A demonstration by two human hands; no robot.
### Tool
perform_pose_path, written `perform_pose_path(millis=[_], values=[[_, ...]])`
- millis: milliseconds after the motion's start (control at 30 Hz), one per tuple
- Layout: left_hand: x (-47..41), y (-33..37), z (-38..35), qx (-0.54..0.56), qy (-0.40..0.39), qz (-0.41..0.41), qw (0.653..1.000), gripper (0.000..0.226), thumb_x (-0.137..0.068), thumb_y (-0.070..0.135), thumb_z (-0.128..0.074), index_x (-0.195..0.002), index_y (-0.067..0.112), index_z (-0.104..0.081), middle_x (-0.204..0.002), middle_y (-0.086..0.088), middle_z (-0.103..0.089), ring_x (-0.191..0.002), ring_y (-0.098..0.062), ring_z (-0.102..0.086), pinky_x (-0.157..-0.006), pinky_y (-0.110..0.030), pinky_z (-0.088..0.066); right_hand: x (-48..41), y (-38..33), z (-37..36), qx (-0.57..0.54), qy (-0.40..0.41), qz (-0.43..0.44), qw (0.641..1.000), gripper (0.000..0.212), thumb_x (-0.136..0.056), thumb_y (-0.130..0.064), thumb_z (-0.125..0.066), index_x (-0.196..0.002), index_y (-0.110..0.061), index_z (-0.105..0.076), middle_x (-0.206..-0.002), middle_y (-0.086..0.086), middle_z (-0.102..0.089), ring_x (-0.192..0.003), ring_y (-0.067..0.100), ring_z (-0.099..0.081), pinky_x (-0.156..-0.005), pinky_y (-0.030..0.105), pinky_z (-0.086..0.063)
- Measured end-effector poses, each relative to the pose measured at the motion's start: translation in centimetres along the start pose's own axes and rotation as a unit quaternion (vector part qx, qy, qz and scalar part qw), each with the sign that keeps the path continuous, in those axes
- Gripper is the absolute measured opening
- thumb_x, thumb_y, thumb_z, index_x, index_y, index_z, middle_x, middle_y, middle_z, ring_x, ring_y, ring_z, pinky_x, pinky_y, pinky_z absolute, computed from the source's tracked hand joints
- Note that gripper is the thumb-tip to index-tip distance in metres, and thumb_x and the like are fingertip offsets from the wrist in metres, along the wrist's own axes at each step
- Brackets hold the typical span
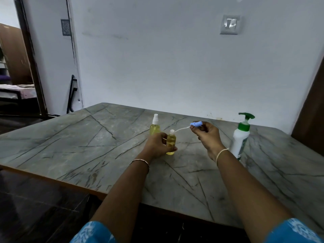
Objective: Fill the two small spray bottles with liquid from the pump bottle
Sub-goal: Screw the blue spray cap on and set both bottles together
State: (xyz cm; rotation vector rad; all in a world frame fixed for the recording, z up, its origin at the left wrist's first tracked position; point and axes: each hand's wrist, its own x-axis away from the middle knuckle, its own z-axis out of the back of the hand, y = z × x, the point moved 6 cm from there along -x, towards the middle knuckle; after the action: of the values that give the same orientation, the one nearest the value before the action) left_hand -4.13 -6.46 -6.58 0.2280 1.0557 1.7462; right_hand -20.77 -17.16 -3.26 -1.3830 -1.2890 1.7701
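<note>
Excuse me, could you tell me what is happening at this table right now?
A person's left hand grips a small clear plastic bottle of yellow liquid standing on the grey marble-patterned table. The right hand pinches its blue spray head, off the bottle, with the thin white dip tube reaching the open neck. A second yellow-filled bottle with a white sprayer stands behind, capped. The white pump bottle with a green pump stands untouched to the right.
</note>
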Motion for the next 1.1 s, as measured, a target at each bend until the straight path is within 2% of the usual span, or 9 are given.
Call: perform_pose_path(millis=[100,167,233,333,500,700,833,1000,1100], values=[[-0.5,1.1,-1.5,-0.004,-0.017,-0.019,1.000,0.045,-0.072,0.029,-0.082,-0.107,0.008,-0.064,-0.103,-0.006,-0.067,-0.094,-0.015,-0.060,-0.082,-0.025,-0.047,-0.6,-0.3,0.9,-0.019,0.035,0.001,0.999,0.017,-0.090,-0.015,-0.065,-0.106,-0.009,-0.066,-0.087,-0.006,-0.063,-0.082,0.003,-0.060,-0.075,0.017,-0.048],[-1.0,1.6,-2.6,-0.007,-0.021,-0.020,1.000,0.044,-0.071,0.030,-0.082,-0.105,0.008,-0.066,-0.101,-0.006,-0.066,-0.095,-0.017,-0.061,-0.084,-0.028,-0.048,-0.9,-0.4,1.4,-0.023,0.054,0.004,0.998,0.015,-0.092,-0.018,-0.063,-0.106,-0.013,-0.064,-0.097,0.000,-0.064,-0.094,0.015,-0.061,-0.087,0.029,-0.049],[-1.7,1.9,-3.4,-0.015,-0.016,-0.019,1.000,0.042,-0.070,0.033,-0.083,-0.101,0.010,-0.067,-0.098,-0.005,-0.067,-0.094,-0.019,-0.063,-0.084,-0.031,-0.050,-1.2,-0.5,1.7,-0.042,0.068,0.010,0.997,0.013,-0.092,-0.015,-0.062,-0.106,-0.014,-0.063,-0.104,0.004,-0.065,-0.101,0.020,-0.062,-0.091,0.031,-0.050],[-2.7,2.0,-4.3,-0.028,-0.016,-0.021,0.999,0.044,-0.070,0.035,-0.082,-0.102,0.010,-0.068,-0.100,-0.006,-0.069,-0.094,-0.020,-0.063,-0.087,-0.035,-0.052,-1.5,-0.6,1.9,-0.086,0.075,0.016,0.993,0.017,-0.091,-0.010,-0.063,-0.108,-0.012,-0.064,-0.101,0.002,-0.065,-0.096,0.016,-0.062,-0.083,0.023,-0.052],[-3.6,1.7,-5.2,0.001,-0.005,-0.011,1.000,0.050,-0.069,0.032,-0.084,-0.110,0.010,-0.067,-0.104,-0.004,-0.070,-0.096,-0.017,-0.065,-0.090,-0.034,-0.052,-2.2,0.3,1.9,-0.122,0.079,0.005,0.989,0.021,-0.090,-0.019,-0.066,-0.111,-0.012,-0.066,-0.086,-0.006,-0.064,-0.079,0.010,-0.060,-0.073,0.026,-0.048],[-4.0,0.6,-6.0,0.071,0.003,0.004,0.997,0.060,-0.064,0.031,-0.087,-0.114,0.011,-0.060,-0.107,-0.001,-0.069,-0.095,-0.014,-0.066,-0.088,-0.034,-0.055,-2.0,0.3,1.8,-0.124,0.099,0.036,0.987,0.020,-0.092,-0.021,-0.063,-0.112,-0.014,-0.064,-0.090,-0.006,-0.063,-0.074,0.006,-0.060,-0.067,0.020,-0.048],[-4.0,0.4,-6.3,0.082,-0.003,0.006,0.997,0.060,-0.065,0.030,-0.087,-0.114,0.011,-0.060,-0.107,-0.001,-0.069,-0.094,-0.012,-0.065,-0.088,-0.030,-0.054,-1.2,0.0,1.3,-0.082,0.096,0.074,0.989,0.016,-0.093,-0.021,-0.062,-0.109,-0.018,-0.064,-0.094,-0.005,-0.064,-0.082,0.012,-0.060,-0.070,0.017,-0.049],[-4.1,0.4,-6.2,0.085,-0.006,0.012,0.996,0.057,-0.065,0.030,-0.087,-0.112,0.013,-0.061,-0.106,0.000,-0.068,-0.095,-0.013,-0.065,-0.090,-0.032,-0.053,-1.0,-0.9,1.2,-0.036,0.119,0.120,0.985,0.022,-0.094,-0.026,-0.060,-0.115,-0.018,-0.062,-0.109,0.000,-0.066,-0.098,0.018,-0.061,-0.081,0.026,-0.052],[-3.9,0.7,-6.2,0.083,-0.011,0.010,0.996,0.057,-0.066,0.028,-0.086,-0.115,0.012,-0.059,-0.109,-0.001,-0.067,-0.098,-0.014,-0.064,-0.091,-0.032,-0.052,-0.8,-1.3,1.1,-0.005,0.123,0.141,0.982,0.028,-0.095,-0.026,-0.058,-0.121,-0.016,-0.060,-0.115,0.000,-0.064,-0.099,0.012,-0.059,-0.077,0.016,-0.049]])
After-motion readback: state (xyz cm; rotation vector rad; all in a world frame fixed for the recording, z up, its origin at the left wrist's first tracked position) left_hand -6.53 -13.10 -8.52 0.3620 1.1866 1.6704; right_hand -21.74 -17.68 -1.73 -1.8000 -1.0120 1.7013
